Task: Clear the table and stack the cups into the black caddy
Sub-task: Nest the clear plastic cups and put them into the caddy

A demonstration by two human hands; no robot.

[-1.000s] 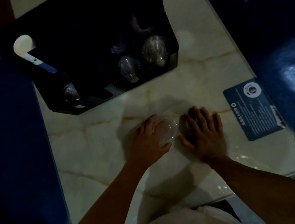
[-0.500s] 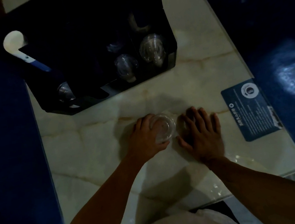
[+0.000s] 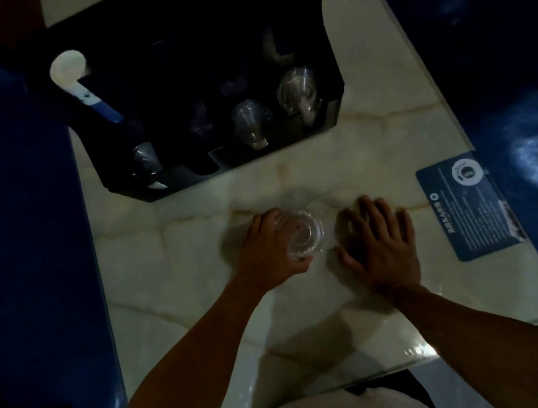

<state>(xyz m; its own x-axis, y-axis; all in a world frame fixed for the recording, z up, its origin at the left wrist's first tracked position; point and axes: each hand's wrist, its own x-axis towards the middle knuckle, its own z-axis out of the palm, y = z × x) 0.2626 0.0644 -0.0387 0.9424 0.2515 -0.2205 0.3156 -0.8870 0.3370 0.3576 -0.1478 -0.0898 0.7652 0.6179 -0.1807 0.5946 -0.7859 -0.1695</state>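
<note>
**Clear cup gripped on a dim marble table**

Dim light falls on a pale, veined marble table flanked by dark blue seating on the left side and more blue upholstery on the right. At the far left of the table sits the black caddy, angled to the table edge. A white-headed tool with a blue handle leans out of its left end. Along the caddy's near side, clear cups lie in its compartments: one at the left, one in the middle, and a stack at the right.

Nearer the person, around the middle of the table, the left hand is wrapped round a clear plastic cup, fingers curled over its far side and thumb on the near side; the cup's open rim faces up toward the camera. Whether the cup touches the table cannot be told.

Just beside it, the right hand lies palm down and flat on the marble, fingers spread, holding nothing.

Further right, near the table's edge, a blue printed card lies flat, well apart from the caddy.
</note>
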